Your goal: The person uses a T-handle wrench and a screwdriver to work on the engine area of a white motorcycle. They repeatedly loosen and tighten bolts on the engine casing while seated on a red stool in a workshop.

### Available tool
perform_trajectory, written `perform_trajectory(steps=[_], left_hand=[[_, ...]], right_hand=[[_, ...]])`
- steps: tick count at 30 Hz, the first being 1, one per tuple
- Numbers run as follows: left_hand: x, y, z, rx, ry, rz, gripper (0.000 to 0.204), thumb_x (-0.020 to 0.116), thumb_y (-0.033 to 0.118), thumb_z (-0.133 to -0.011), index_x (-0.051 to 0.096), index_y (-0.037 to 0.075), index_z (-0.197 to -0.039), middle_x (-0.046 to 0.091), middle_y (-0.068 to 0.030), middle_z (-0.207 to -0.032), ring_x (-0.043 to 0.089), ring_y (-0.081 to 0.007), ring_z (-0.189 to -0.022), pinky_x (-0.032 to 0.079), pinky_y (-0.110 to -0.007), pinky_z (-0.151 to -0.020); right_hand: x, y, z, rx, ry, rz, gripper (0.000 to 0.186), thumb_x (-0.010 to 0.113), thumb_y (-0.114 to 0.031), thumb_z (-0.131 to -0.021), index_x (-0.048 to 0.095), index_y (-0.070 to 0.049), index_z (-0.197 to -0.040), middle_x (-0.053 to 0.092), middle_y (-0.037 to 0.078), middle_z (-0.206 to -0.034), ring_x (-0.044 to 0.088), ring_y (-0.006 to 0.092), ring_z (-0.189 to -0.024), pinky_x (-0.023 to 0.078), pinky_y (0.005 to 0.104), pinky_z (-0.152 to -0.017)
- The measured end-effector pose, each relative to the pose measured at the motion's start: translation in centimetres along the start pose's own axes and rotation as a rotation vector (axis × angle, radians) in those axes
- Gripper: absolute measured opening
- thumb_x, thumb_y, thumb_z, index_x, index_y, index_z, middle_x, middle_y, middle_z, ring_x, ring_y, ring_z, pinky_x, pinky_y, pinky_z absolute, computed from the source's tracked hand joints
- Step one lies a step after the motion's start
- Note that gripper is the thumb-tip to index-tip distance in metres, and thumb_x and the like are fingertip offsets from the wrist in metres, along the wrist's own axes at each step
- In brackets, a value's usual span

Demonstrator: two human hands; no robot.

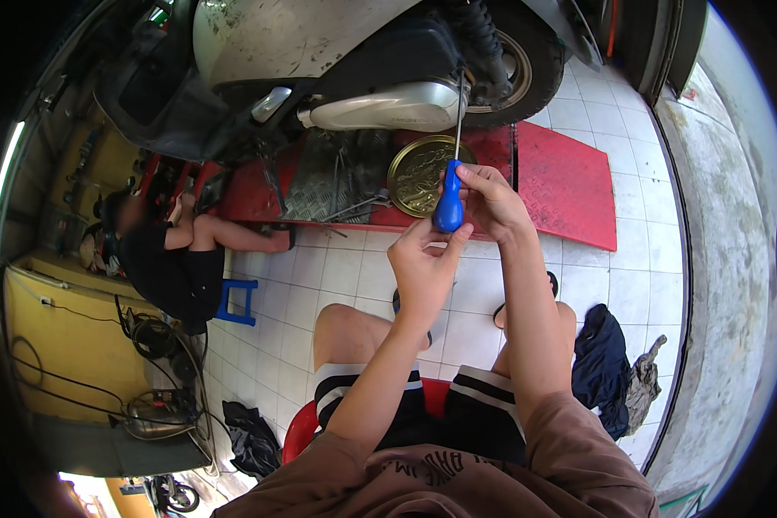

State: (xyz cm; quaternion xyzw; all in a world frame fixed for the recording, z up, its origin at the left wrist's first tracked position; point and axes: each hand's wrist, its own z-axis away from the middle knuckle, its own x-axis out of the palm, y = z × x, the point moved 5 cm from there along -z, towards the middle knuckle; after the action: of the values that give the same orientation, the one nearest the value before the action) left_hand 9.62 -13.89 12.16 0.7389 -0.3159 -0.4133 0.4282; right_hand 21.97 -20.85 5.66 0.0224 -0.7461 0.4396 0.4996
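Both of my hands are on a screwdriver with a bulbous blue handle and a long metal shaft. My left hand pinches the butt end of the handle between thumb and fingers. Higher up, where the handle meets the shaft, the fingers of my right hand close around it. The shaft points away from me, up to the rear end of a scooter's silver engine cover. Whether its tip touches a fastener there is too small to tell. Beside the cover are the rear wheel and a black shock absorber.
The scooter stands on a red lift platform. A round gold-coloured tray of small metal parts lies below the cover, beside loose tools. At left, another person sits on a blue stool. Dark cloth lies at right.
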Motion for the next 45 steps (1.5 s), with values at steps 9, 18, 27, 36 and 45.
perform_trajectory(steps=[9, 18, 27, 36, 45], left_hand=[[3.2, -1.0, 1.5, -0.892, -0.524, 1.673, 0.052, 0.036, 0.038, -0.103, 0.045, -0.009, -0.123, 0.055, -0.0118, -0.1, 0.057, -0.015, -0.082, 0.051, -0.024, -0.067], [1.9, -2.4, 0.9, -0.694, -0.192, 1.129, 0.034, 0.053, 0.03, -0.098, 0.053, -0.003, -0.107, 0.06, -0.0082, -0.089, 0.058, -0.0128, -0.072, 0.05, -0.025, -0.065], [0.4, 0.2, 0.2, 0.124, 0.031, -0.152, 0.029, 0.077, 0.003, -0.077, 0.055, -0.002, -0.094, 0.063, -0.0039, -0.072, 0.057, -0.0038, -0.057, 0.042, -0.016, -0.046], [1.9, -3.7, 1.6, -0.849, -0.495, 1.019, 0.05, 0.036, 0.046, -0.1, 0.055, -0.001, -0.103, 0.06, -0.0086, -0.084, 0.056, -0.015, -0.065, 0.043, -0.024, -0.055], [2.7, -3.9, 1.4, -0.987, -0.24, 1.683, 0.032, 0.053, 0.026, -0.098, 0.052, -0.004, -0.108, 0.057, -0.004, -0.083, 0.056, -0.0073, -0.064, 0.043, -0.019, -0.054]], right_hand=[[0.8, -0.5, 0.3, -0.096, -0.183, -0.301, 0.039, 0.061, -0.027, -0.093, 0.053, 0.004, -0.116, 0.063, 0.011, -0.097, 0.062, 0.0169, -0.087, 0.054, 0.0294, -0.075], [-0.6, 0.1, 1.0, -0.06, 0.02, 0.063, 0.033, 0.056, -0.029, -0.096, 0.06, 0.001, -0.108, 0.067, 0.01, -0.096, 0.064, 0.014, -0.083, 0.052, 0.0291, -0.073], [-1.0, 0.8, 0.7, -0.014, 0.032, 0.113, 0.032, 0.063, -0.028, -0.092, 0.062, 0.002, -0.103, 0.065, 0.005, -0.084, 0.062, 0.0117, -0.074, 0.053, 0.0291, -0.075], [2.2, 0.5, 0.3, -0.047, -0.254, -0.233, 0.072, 0.067, -0.028, -0.088, 0.031, 0.006, -0.14, 0.058, 0.018, -0.118, 0.057, 0.0259, -0.113, 0.048, 0.0352, -0.096], [1.3, 0.3, 0.1, -0.079, -0.153, -0.181, 0.06, 0.064, -0.026, -0.09, 0.039, 0.006, -0.134, 0.059, 0.019, -0.117, 0.06, 0.0256, -0.106, 0.052, 0.0347, -0.089]])
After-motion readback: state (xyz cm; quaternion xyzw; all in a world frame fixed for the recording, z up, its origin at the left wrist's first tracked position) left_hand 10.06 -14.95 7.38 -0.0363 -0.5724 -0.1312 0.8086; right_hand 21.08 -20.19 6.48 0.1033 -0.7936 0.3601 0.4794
